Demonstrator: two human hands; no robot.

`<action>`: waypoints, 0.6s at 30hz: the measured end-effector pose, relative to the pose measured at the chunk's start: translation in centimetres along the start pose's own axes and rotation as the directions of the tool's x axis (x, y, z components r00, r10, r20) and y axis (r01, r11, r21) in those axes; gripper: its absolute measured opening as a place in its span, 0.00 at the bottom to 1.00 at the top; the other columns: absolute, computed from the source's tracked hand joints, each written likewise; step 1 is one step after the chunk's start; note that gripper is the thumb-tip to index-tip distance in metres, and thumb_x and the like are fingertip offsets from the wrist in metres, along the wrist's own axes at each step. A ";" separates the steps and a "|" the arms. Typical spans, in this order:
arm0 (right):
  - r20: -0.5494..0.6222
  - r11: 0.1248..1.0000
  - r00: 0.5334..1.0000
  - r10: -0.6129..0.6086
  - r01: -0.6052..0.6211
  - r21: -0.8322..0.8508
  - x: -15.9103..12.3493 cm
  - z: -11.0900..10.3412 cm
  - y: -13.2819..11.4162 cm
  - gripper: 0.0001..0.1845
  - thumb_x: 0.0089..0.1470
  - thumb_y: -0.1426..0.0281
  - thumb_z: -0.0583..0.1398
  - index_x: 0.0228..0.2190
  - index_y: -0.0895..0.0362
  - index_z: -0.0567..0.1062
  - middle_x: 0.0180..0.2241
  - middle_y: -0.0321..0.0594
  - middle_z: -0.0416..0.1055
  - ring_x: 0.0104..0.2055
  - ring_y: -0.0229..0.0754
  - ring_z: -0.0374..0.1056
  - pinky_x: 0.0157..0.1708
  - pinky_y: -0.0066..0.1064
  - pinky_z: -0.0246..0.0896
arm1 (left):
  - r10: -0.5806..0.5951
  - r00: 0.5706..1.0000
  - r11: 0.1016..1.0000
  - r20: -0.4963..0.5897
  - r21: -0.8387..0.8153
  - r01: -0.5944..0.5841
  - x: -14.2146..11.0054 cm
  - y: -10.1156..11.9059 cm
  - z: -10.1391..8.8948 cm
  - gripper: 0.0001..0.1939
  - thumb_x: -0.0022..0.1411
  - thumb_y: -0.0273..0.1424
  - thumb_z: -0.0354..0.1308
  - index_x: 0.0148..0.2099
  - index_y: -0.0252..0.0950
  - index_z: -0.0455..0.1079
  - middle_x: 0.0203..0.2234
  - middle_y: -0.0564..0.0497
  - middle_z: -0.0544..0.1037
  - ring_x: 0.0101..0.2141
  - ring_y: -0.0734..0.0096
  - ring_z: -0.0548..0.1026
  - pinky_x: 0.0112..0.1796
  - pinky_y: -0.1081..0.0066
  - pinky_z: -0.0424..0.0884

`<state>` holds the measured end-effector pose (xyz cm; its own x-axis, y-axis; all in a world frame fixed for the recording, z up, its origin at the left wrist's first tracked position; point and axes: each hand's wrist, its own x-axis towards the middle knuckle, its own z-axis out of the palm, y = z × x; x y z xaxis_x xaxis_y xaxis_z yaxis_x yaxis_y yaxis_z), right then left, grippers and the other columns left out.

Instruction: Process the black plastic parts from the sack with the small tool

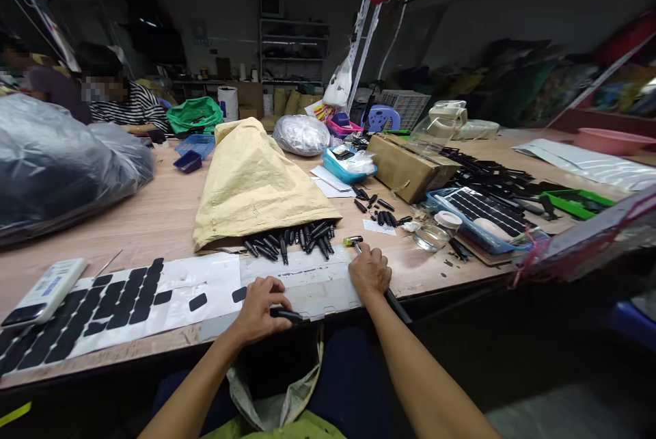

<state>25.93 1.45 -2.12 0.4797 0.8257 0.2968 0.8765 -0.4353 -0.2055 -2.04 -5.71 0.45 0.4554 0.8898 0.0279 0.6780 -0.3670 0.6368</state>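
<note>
At the table's front edge, my left hand is closed around a black tapered plastic piece. My right hand grips a small hammer; its yellowish head shows past the fingers and a black handle sticks out below the wrist. Both hands are over a clear, scuffed plastic sheet. Just beyond it, a pile of similar black pieces spills from the mouth of a yellow sack. Left of my left hand lies a white backing sheet with rows of black rounded patches.
A white electronic device lies at left, near a large plastic-wrapped bundle. Toward the right are a cardboard box, a clear jar and a blue tray. An open bag hangs below the edge. People sit at far left.
</note>
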 end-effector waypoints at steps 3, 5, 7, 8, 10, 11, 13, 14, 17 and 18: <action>-0.007 1.000 1.000 0.003 -0.003 0.003 0.0 0.1 0.1 0.19 0.60 0.71 0.51 0.51 0.54 0.73 0.42 0.49 0.67 0.43 0.48 0.63 0.38 0.37 0.56 | 0.050 0.997 0.999 0.060 -0.003 -0.050 -2.2 0.0 0.5 0.11 0.44 0.32 0.70 0.34 0.48 0.79 0.55 0.52 0.68 0.56 0.50 0.61 0.56 0.52 0.57; -0.013 1.000 1.000 0.004 -0.004 0.010 0.0 0.3 0.1 0.19 0.60 0.71 0.51 0.51 0.54 0.73 0.42 0.49 0.67 0.43 0.48 0.62 0.38 0.37 0.56 | 0.060 0.995 0.998 0.079 0.030 -0.062 -3.3 0.0 0.8 0.13 0.41 0.30 0.71 0.34 0.49 0.79 0.61 0.54 0.63 0.59 0.46 0.56 0.58 0.48 0.53; -0.016 1.000 1.000 0.003 -0.002 0.017 -0.1 0.3 0.1 0.20 0.60 0.71 0.50 0.50 0.54 0.73 0.42 0.50 0.67 0.43 0.48 0.62 0.37 0.37 0.56 | 0.075 0.993 0.994 0.091 0.070 -0.082 -3.9 0.2 1.0 0.15 0.39 0.28 0.72 0.34 0.48 0.79 0.64 0.55 0.59 0.62 0.43 0.53 0.60 0.44 0.49; -0.018 1.000 1.000 0.002 -0.002 0.020 -0.1 0.4 0.1 0.20 0.60 0.71 0.50 0.50 0.54 0.73 0.42 0.50 0.67 0.43 0.48 0.62 0.37 0.37 0.55 | 0.080 0.992 0.993 0.096 0.084 -0.088 -4.1 0.3 1.0 0.16 0.39 0.28 0.72 0.34 0.48 0.79 0.65 0.55 0.58 0.62 0.42 0.52 0.60 0.43 0.47; -0.023 1.000 1.000 0.001 -0.001 0.019 -0.1 0.4 0.1 0.20 0.60 0.71 0.51 0.50 0.55 0.73 0.41 0.50 0.67 0.43 0.48 0.62 0.37 0.37 0.55 | 0.078 0.991 0.992 0.108 0.088 -0.088 -4.2 0.6 1.0 0.18 0.38 0.30 0.73 0.36 0.48 0.79 0.65 0.53 0.57 0.63 0.41 0.51 0.60 0.42 0.46; -0.023 1.000 1.000 -0.001 0.001 0.018 0.0 0.4 0.1 0.19 0.60 0.71 0.51 0.50 0.55 0.73 0.41 0.50 0.67 0.43 0.48 0.62 0.37 0.37 0.55 | 0.075 0.991 0.993 0.110 0.078 -0.084 -4.1 0.7 0.9 0.19 0.39 0.32 0.73 0.38 0.48 0.78 0.65 0.52 0.58 0.62 0.41 0.52 0.60 0.43 0.47; -0.021 1.000 1.000 -0.003 0.003 0.012 0.0 0.4 0.1 0.19 0.60 0.71 0.51 0.50 0.55 0.73 0.42 0.50 0.67 0.43 0.48 0.62 0.37 0.37 0.55 | 0.068 0.994 0.997 0.084 0.037 -0.071 -3.5 0.8 0.5 0.19 0.43 0.34 0.71 0.41 0.47 0.77 0.61 0.50 0.63 0.60 0.45 0.57 0.58 0.47 0.52; -0.019 1.000 1.000 -0.003 0.003 0.010 0.0 0.4 0.1 0.19 0.60 0.71 0.51 0.50 0.55 0.73 0.42 0.49 0.67 0.43 0.48 0.62 0.37 0.37 0.55 | 0.065 0.997 0.998 0.049 0.019 -0.066 -3.0 0.7 0.1 0.17 0.47 0.35 0.69 0.42 0.46 0.76 0.58 0.49 0.67 0.58 0.49 0.61 0.57 0.50 0.55; -0.011 1.000 1.000 -0.003 0.003 0.007 0.0 0.3 0.1 0.19 0.61 0.71 0.50 0.50 0.54 0.72 0.42 0.49 0.67 0.44 0.49 0.62 0.38 0.37 0.55 | 0.032 0.991 0.999 -0.127 0.044 -0.026 -0.3 -0.3 -1.4 0.10 0.55 0.33 0.62 0.42 0.43 0.73 0.47 0.48 0.75 0.50 0.57 0.68 0.52 0.58 0.61; -0.007 1.000 1.000 -0.004 0.004 0.006 0.0 0.3 0.1 0.19 0.61 0.71 0.50 0.51 0.55 0.72 0.43 0.49 0.67 0.44 0.49 0.62 0.38 0.37 0.55 | 0.007 0.982 0.996 -0.191 0.091 0.011 0.9 -0.8 -2.1 0.08 0.57 0.33 0.60 0.41 0.42 0.73 0.44 0.49 0.76 0.48 0.58 0.68 0.51 0.58 0.61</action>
<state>26.04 1.52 -2.43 0.4769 0.8246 0.3044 0.8780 -0.4303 -0.2099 -3.38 -4.06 1.54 0.3417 0.9226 0.1789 0.7323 -0.3807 0.5647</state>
